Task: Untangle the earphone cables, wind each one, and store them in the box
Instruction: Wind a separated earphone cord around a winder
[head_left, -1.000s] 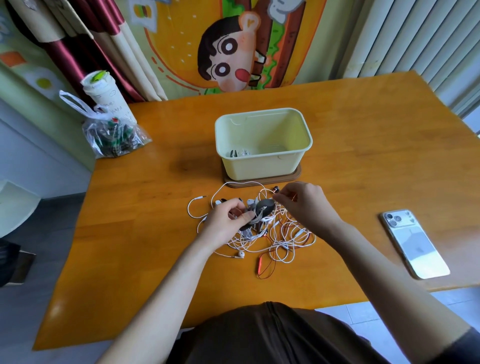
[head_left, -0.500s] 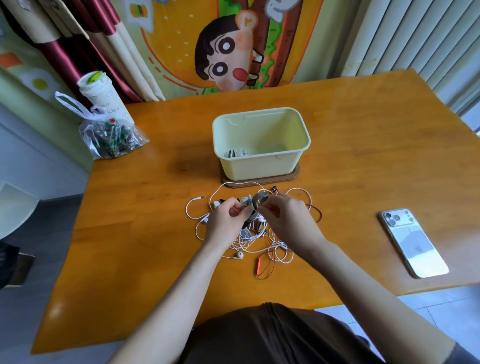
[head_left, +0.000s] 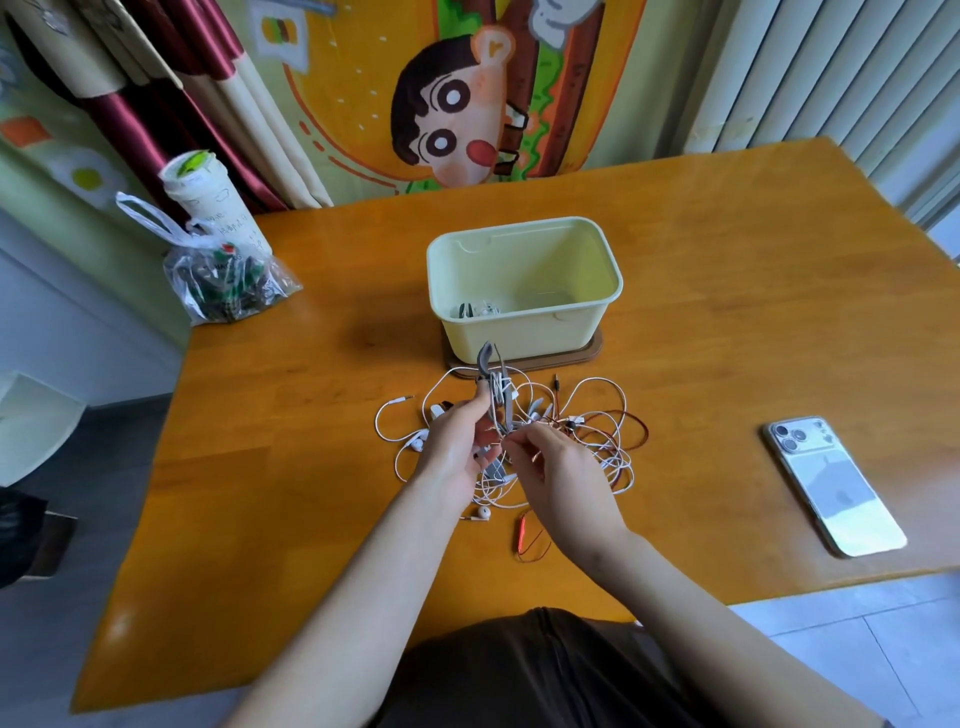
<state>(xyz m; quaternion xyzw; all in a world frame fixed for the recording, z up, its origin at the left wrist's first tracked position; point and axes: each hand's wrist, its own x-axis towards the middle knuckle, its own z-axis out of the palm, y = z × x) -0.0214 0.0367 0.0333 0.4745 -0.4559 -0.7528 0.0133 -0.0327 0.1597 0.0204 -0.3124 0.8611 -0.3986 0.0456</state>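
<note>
Tangle of earphone cables (head_left: 602, 415) lies at mid-frame on the table (head_left: 311, 467), just below the box (head_left: 524, 335), white strands mixed with reddish ones. The left hand (head_left: 457, 441) has curled round a grey cable (head_left: 487, 358) and lifted it, so its loop now stands against the box's front wall where a second ago it lay low in the pile. The right hand (head_left: 566, 478) has come in from the pile's right side and pinches a strand close beside the left. One cable seems to be getting singled out, though white strands still cling to it. A wound set (head_left: 478, 310) already lies in the box's lower-left corner. A phone (head_left: 834, 483) rests well apart, at the right.
</note>
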